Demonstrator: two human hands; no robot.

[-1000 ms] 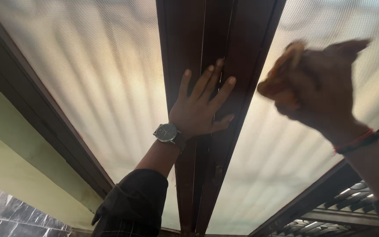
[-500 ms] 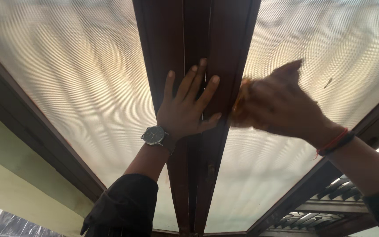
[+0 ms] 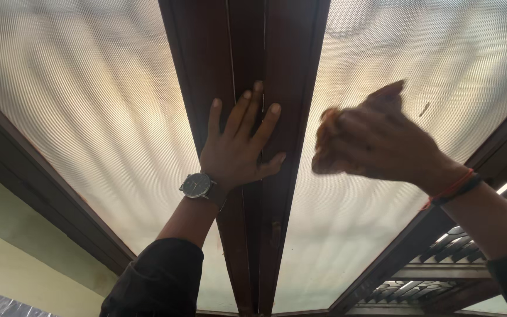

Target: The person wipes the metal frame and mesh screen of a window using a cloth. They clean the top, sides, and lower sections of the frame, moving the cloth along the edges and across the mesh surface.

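Note:
I look up at a window with two frosted, textured glass panes and a dark brown middle frame (image 3: 289,53). My left hand (image 3: 236,147), with a wristwatch (image 3: 196,185) on the wrist, lies flat with fingers spread on that frame. My right hand (image 3: 382,141), blurred, presses an orange-brown cloth (image 3: 325,126) against the right pane (image 3: 371,53) close to the frame. A red thread and a dark band circle the right wrist.
The left pane (image 3: 101,105) fills the left side, bounded by a dark outer frame (image 3: 36,194) and a pale green wall (image 3: 24,264). A small dark speck (image 3: 424,109) sits on the right pane. At the lower right a metal grille (image 3: 441,270) shows.
My right hand with the cloth swept left across the right pane toward the middle frame and now sits beside it. My left hand stayed flat on the frame; the view shifted slightly.

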